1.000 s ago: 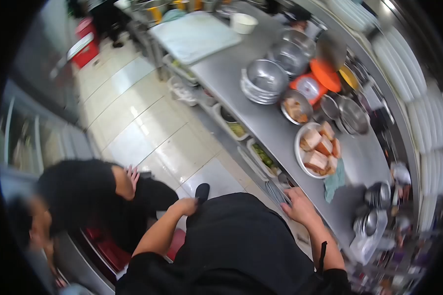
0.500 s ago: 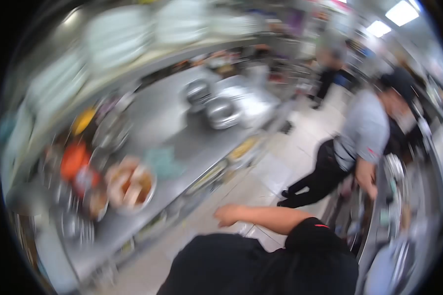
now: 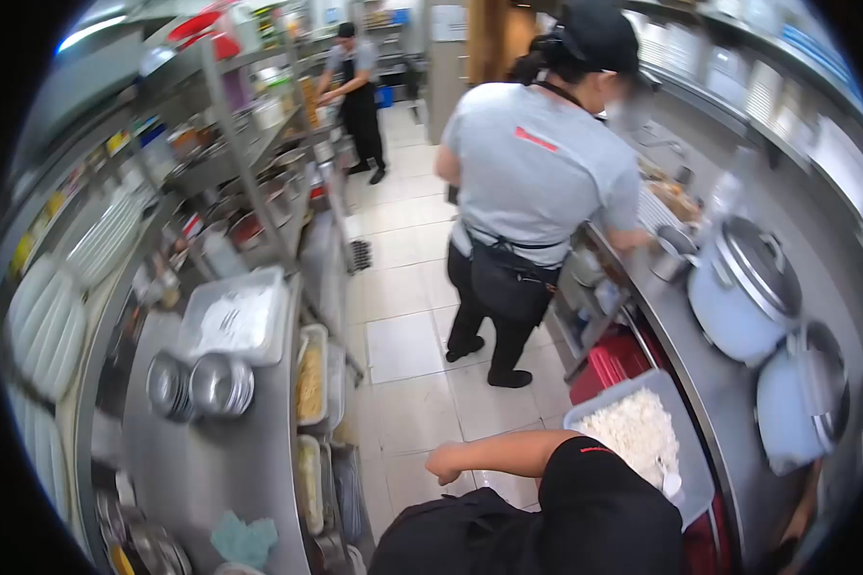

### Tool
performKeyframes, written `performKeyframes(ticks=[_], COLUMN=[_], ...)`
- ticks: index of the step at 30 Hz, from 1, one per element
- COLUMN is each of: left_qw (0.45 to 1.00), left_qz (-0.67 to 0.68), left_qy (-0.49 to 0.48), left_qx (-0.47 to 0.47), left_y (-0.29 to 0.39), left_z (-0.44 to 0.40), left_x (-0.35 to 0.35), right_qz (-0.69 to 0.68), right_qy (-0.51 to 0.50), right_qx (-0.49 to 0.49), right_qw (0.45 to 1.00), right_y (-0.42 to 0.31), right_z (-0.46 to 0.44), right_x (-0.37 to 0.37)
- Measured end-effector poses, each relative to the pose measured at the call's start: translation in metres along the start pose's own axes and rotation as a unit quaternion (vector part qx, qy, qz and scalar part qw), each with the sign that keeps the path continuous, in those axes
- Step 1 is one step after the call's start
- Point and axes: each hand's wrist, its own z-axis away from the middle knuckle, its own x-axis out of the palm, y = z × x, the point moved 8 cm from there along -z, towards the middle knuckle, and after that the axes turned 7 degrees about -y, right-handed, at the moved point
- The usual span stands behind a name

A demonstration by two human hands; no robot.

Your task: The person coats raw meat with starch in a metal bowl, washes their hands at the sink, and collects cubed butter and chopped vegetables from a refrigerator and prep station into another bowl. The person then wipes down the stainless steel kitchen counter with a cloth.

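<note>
My right hand (image 3: pixel 442 463) hangs over the tiled floor with the forearm bent across in front of me. Its fingers look curled in, and nothing shows in them. It touches nothing. My left hand is out of view. Nearest on the left is a steel counter (image 3: pixel 201 479), with tubs of yellowish food (image 3: pixel 312 383) on a lower level along its edge. Close on the right, a grey tub of white rice-like food (image 3: pixel 633 426) has a white scoop (image 3: pixel 670 479) in it.
A co-worker in a grey shirt (image 3: pixel 547 172) stands ahead at the right counter (image 3: pixel 700 383); another person (image 3: pixel 358 96) works farther back. Two large lidded pots (image 3: pixel 743 302) stand right. Metal bowls (image 3: pixel 222 383), a white tray (image 3: pixel 276 335) and a green cloth (image 3: pixel 244 540) lie left.
My view has swung left and steadied, facing along the aisle. The co-worker now appears closer and nearer the middle, and the rice tub has come into view. My right hand stays bent and curled.
</note>
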Motion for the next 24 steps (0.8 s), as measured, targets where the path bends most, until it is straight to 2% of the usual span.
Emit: performKeyframes(ticks=[5, 10, 12, 14, 17, 20, 24], left_qw=[0.989, 0.966, 0.962, 0.96, 0.963, 0.972, 0.984], left_qz=[-0.095, -0.163, -0.171, -0.169, -0.16, -0.139, -0.112], left_qy=[-0.085, -0.154, -0.167, -0.173, -0.173, -0.16, -0.135], left_qx=[0.072, 0.127, 0.134, 0.138, 0.129, 0.1, 0.04], left_y=[0.054, 0.11, 0.121, 0.132, 0.14, 0.135, 0.115], left_z=[-0.06, -0.102, -0.109, -0.116, -0.129, -0.142, -0.164], left_x=[-0.009, 0.017, 0.027, 0.035, 0.043, 0.044, 0.03], right_qz=[-0.103, -0.204, -0.242, -0.25, -0.262, -0.275, -0.257], right_qy=[-0.002, 0.112, 0.14, 0.135, 0.071, 0.1, 0.08], right_qx=[0.107, 0.179, 0.18, 0.19, 0.224, 0.181, 0.122], right_qw=[0.989, 0.956, 0.943, 0.94, 0.936, 0.939, 0.955], right_y=[0.023, 0.042, 0.054, 0.079, 0.102, 0.125, 0.161], right_z=[0.045, 0.076, 0.09, 0.092, 0.113, 0.109, 0.057], right_x=[0.018, 0.045, 0.058, 0.08, 0.078, 0.053, 0.002])
